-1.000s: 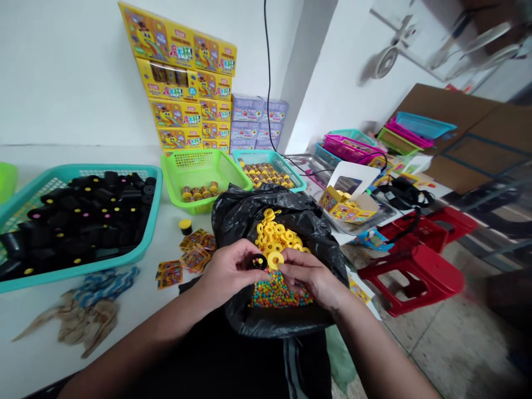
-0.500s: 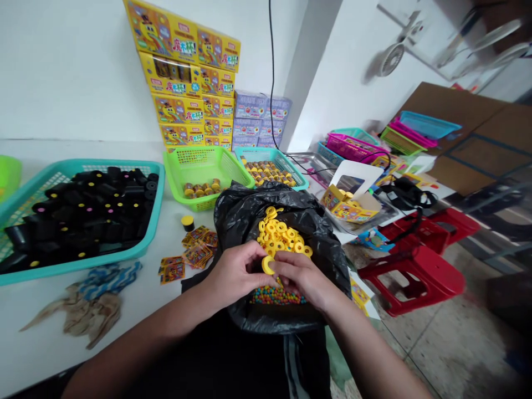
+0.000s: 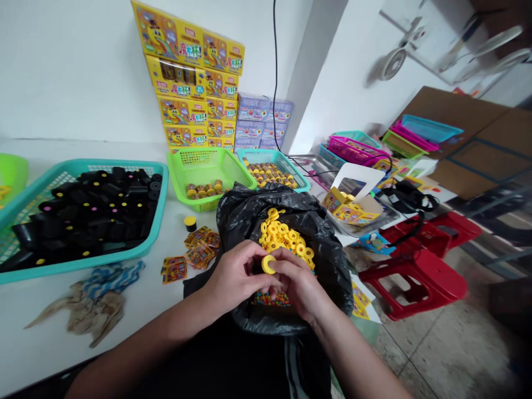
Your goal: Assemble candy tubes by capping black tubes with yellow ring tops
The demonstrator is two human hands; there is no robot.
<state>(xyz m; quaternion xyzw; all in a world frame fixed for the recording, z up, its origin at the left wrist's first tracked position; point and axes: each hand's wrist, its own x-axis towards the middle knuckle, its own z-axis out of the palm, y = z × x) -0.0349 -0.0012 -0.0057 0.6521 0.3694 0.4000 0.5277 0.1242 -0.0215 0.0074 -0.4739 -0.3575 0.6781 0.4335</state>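
Over a black plastic bag [image 3: 332, 252], my left hand [image 3: 230, 271] and my right hand [image 3: 301, 280] meet around a round yellow cap [image 3: 268, 264]. The fingers and thumbs of both are closed on it. Something dark shows behind the cap between my left fingers; whether it is a black cup is hidden. Just beyond my fingers, inside the bag, lies a heap of yellow ring-shaped caps [image 3: 286, 237]. Small coloured beads [image 3: 272, 300] show below my hands in the bag. A black cup with a yellow lid [image 3: 190, 224] stands on the table, left of the bag.
A teal basket [image 3: 155, 221] of black cups is at left, beside a crumpled cloth [image 3: 93, 310]. Printed packets [image 3: 201, 252] lie by the bag. Behind are a green basket [image 3: 187, 166], a blue basket [image 3: 305, 184] and stacked yellow boxes [image 3: 183, 111]. Red stools [image 3: 428, 277] stand right.
The yellow cap now faces up more fully between my hands. My right hand has shifted slightly and covers more of the beads. The view has moved slightly.
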